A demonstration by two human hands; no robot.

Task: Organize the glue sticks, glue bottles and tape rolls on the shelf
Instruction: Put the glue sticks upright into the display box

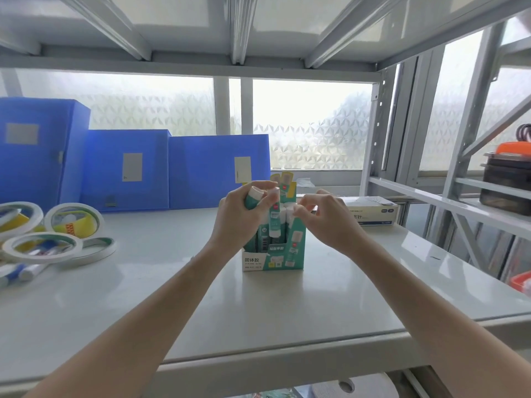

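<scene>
Glue-stick step: left hand (238, 214) grips glue sticks (254, 198) over the display box (273, 258) mid-shelf (172, 297), right hand (321, 218) pinching another stick's cap (290, 208); next, seat them upright.

Shelf board (359, 282): smooth, glossy pale grey, painted metal by its look. Display box (273, 258): printed teal-and-white cardboard, slight sheen. File boxes (126, 168): translucent blue plastic, matt. Tape rolls (43, 248): white, smooth-edged. Window pane (310, 124): frosted, patterned glass.
</scene>
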